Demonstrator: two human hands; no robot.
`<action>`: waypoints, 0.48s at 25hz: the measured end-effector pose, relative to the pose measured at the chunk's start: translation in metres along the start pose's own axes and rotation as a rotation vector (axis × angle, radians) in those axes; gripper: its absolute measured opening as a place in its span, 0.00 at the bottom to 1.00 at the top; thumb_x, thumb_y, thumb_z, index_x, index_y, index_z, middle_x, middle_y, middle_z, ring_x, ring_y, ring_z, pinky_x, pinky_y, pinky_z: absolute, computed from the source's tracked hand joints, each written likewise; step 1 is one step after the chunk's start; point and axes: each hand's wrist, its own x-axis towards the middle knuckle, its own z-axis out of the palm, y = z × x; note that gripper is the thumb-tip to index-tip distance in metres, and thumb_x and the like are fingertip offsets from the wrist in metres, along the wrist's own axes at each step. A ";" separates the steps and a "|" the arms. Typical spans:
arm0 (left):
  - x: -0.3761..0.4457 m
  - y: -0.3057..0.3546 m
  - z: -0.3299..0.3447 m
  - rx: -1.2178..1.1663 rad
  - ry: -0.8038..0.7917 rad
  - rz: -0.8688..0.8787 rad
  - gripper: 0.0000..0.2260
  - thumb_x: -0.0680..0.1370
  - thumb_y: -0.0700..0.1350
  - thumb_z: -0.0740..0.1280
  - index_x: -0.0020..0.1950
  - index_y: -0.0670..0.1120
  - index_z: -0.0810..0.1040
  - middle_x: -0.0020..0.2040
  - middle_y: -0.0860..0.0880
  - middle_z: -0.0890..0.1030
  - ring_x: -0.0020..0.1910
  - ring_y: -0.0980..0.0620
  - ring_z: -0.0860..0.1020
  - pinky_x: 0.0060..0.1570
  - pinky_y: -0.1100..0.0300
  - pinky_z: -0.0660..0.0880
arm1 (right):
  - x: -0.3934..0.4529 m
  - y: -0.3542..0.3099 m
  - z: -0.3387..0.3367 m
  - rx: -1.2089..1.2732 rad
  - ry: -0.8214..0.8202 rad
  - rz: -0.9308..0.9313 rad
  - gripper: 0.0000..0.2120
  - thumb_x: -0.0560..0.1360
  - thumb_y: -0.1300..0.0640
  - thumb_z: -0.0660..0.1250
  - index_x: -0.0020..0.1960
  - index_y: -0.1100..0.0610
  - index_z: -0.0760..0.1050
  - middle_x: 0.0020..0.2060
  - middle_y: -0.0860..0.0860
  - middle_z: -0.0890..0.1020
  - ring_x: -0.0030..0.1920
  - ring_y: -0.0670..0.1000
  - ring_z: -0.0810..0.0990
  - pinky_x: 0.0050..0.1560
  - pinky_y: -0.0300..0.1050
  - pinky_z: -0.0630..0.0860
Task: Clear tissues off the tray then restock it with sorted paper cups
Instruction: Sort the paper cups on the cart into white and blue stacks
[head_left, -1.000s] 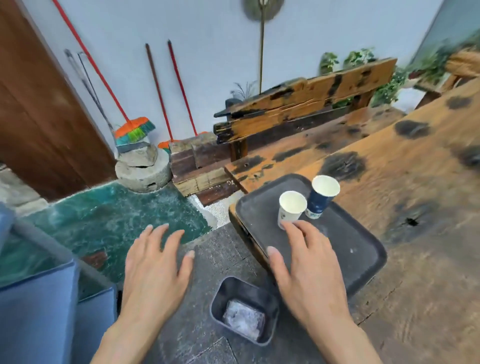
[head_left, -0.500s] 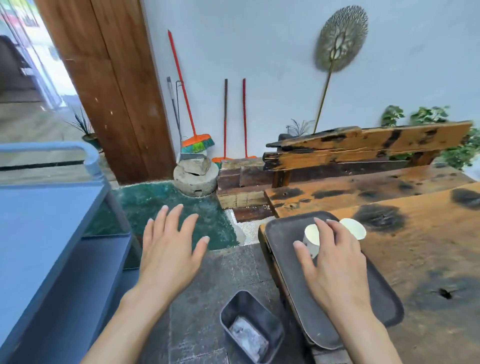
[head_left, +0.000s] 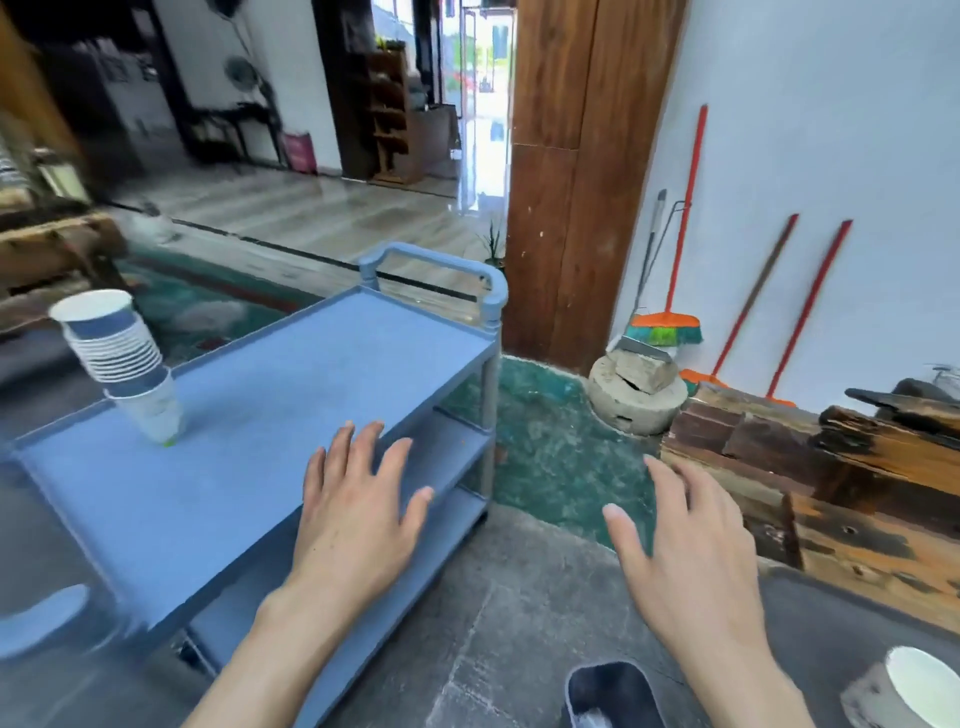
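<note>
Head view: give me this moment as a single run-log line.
left hand open, empty, over blue cart | right hand open, empty | cup stack on cart top | one cup on tray

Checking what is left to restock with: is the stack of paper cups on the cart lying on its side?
No, the stack of paper cups stands upright, leaning slightly, on the blue cart top shelf.

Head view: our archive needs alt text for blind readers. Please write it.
Two empty hands, left hand and right hand, hover open beside a blue cart carrying a stack of paper cups. One white cup sits at lower right.
</note>
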 end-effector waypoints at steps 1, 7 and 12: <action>-0.010 -0.014 -0.005 0.017 0.009 -0.058 0.23 0.79 0.57 0.58 0.72 0.50 0.65 0.76 0.45 0.61 0.76 0.41 0.53 0.74 0.43 0.53 | 0.002 -0.012 0.006 0.025 -0.019 -0.048 0.27 0.73 0.44 0.63 0.67 0.57 0.68 0.65 0.60 0.72 0.65 0.61 0.69 0.58 0.57 0.70; -0.064 -0.088 -0.034 0.106 0.078 -0.329 0.23 0.78 0.56 0.62 0.71 0.49 0.68 0.75 0.44 0.64 0.76 0.40 0.56 0.74 0.42 0.54 | 0.002 -0.093 0.038 0.126 -0.129 -0.289 0.28 0.73 0.43 0.62 0.69 0.56 0.67 0.67 0.59 0.71 0.66 0.61 0.68 0.57 0.57 0.71; -0.084 -0.150 -0.052 0.133 0.135 -0.480 0.22 0.77 0.55 0.64 0.69 0.49 0.70 0.74 0.43 0.67 0.75 0.40 0.58 0.73 0.41 0.55 | -0.001 -0.163 0.060 0.167 -0.197 -0.440 0.29 0.73 0.42 0.62 0.70 0.54 0.66 0.68 0.57 0.70 0.66 0.59 0.67 0.58 0.56 0.71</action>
